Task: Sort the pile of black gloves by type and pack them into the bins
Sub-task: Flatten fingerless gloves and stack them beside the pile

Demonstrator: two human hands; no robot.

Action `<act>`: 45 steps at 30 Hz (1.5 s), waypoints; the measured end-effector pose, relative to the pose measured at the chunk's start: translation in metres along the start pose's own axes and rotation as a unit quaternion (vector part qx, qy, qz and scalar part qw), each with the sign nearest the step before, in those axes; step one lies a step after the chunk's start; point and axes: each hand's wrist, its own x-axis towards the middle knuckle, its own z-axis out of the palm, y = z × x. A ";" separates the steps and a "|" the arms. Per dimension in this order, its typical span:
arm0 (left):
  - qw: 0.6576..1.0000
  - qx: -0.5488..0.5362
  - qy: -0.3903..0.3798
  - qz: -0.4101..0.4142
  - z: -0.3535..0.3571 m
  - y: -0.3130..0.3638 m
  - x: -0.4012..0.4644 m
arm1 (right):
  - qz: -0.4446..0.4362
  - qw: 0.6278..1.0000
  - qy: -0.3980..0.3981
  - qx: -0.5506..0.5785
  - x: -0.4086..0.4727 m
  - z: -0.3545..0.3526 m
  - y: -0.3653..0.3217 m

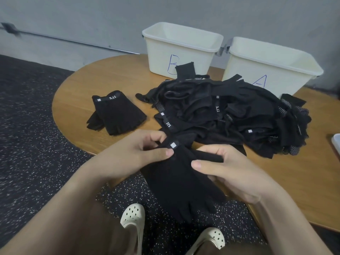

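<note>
We see the left hand and right hand, each grip pinched on one black glove over the table's near edge; the glove pile lies before bins B and A.

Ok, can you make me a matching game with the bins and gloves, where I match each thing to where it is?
Things:
1. bin marked B
2. bin marked A
3. set-aside gloves
4. held glove

Places:
a. back right of the table
b. between both hands, over the table's near edge
c. alone on the table, left of the pile
d. back of the table, left of the other bin

Pairs: 1-d, 2-a, 3-c, 4-b
</note>
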 end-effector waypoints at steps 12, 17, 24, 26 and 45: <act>0.988 0.059 0.125 -0.067 0.000 -0.011 0.015 | -0.070 0.984 0.138 -0.093 0.023 -0.002 0.013; 0.915 0.342 0.212 -0.010 -0.006 -0.027 0.022 | -0.088 0.962 0.211 -0.152 0.040 0.003 0.020; 0.902 0.360 0.239 0.012 -0.006 -0.036 0.031 | -0.063 0.921 0.294 -0.249 0.056 0.006 0.029; 0.913 0.334 0.234 -0.002 -0.006 -0.038 0.033 | -0.055 0.917 0.304 -0.253 0.056 0.008 0.029; 0.914 0.323 0.245 -0.031 0.007 -0.041 0.037 | -0.172 0.761 0.159 -0.606 0.045 0.061 0.042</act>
